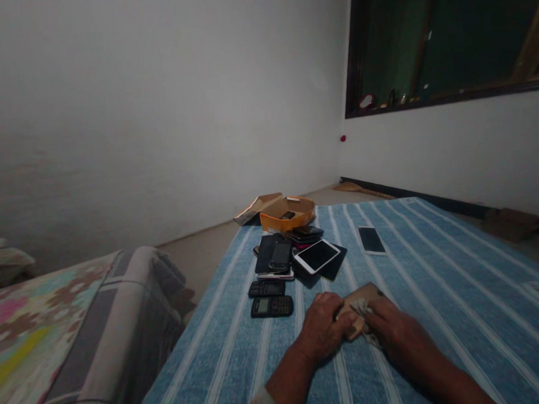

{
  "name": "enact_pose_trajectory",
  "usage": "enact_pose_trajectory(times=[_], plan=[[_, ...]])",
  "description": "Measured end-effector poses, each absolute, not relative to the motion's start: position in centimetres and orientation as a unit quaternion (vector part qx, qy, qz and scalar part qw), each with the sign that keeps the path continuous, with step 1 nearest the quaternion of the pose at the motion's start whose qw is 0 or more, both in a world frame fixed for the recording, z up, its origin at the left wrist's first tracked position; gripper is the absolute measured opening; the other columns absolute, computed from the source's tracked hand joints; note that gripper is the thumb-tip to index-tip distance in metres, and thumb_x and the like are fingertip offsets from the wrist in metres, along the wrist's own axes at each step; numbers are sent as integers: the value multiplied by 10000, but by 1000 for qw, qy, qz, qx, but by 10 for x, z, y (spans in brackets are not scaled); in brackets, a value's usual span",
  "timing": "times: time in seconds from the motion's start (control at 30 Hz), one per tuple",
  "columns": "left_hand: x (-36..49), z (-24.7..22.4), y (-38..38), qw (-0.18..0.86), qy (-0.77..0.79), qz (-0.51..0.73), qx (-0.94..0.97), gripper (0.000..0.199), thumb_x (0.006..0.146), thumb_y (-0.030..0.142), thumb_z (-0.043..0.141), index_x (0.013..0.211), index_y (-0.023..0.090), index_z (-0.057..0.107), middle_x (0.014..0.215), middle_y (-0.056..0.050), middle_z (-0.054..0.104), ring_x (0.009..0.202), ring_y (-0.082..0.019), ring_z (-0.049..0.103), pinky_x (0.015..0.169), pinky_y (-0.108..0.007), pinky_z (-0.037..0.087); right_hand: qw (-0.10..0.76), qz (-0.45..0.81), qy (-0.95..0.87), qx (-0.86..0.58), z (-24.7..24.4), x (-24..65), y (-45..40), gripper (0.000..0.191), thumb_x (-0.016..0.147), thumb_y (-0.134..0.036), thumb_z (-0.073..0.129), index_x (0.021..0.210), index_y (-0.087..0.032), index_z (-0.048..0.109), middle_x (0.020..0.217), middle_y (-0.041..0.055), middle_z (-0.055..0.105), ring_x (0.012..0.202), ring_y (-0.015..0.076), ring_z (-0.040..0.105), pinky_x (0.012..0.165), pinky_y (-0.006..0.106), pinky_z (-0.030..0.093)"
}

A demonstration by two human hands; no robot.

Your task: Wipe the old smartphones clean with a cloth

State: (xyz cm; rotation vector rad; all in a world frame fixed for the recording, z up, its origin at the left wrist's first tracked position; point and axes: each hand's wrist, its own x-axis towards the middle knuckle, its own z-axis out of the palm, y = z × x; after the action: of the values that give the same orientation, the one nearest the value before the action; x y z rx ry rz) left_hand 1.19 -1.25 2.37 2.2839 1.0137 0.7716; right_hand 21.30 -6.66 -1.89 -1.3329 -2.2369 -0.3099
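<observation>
A gold-brown smartphone (367, 293) lies back up on the striped blue cloth in front of me. My left hand (323, 323) grips its left edge, thumb on the near side. Bunched in the fingers of my right hand (389, 328) is a pale cloth (362, 308), pressed against the phone's back. Just left of my hands lie two black keypad phones, the nearer one (272, 307) and the farther one (267, 288). Beyond them is a loose pile of phones, with a white smartphone (317, 257) and a black phone (280, 254) on top.
An open orange box (275, 221) with a phone inside stands at the far end of the blue-covered table (214, 355). Another white smartphone (371, 240) lies apart on the right. A bed with a flowered cover (41, 334) is at the left, a window (446, 36) at upper right.
</observation>
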Motion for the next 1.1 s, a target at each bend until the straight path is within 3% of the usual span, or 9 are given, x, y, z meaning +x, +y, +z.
enact_pose_trajectory(times=[0.13,0.47,0.77,1.1], plan=[[12,25,-13,256,371,283,847,226,912,385,529,819,188,589,842,-32,582,857,-209,525,807,-324,401,263,-126,-837,-462,-20,203,-66,138,882,-91,534,929,-191,617,878,64,585,769,204,555,638,299,452],[12,28,-15,254,369,287,846,226,910,384,547,818,183,595,836,-32,577,858,-210,533,804,-322,398,272,-99,-841,-458,-14,219,-63,144,887,-69,529,880,-188,609,881,65,581,808,212,567,661,306,458],[12,27,-14,263,373,292,840,189,890,362,585,836,181,601,836,-30,585,849,-205,529,780,-312,397,279,-108,-853,-427,-15,197,-65,161,935,-120,499,1015,-181,624,906,71,604,800,199,581,660,300,463],[12,26,-14,250,373,286,847,214,899,376,557,786,194,573,801,-23,567,833,-208,525,784,-321,396,276,-107,-839,-456,-14,223,-62,200,914,-90,472,949,-197,637,928,78,612,821,196,587,679,289,472]])
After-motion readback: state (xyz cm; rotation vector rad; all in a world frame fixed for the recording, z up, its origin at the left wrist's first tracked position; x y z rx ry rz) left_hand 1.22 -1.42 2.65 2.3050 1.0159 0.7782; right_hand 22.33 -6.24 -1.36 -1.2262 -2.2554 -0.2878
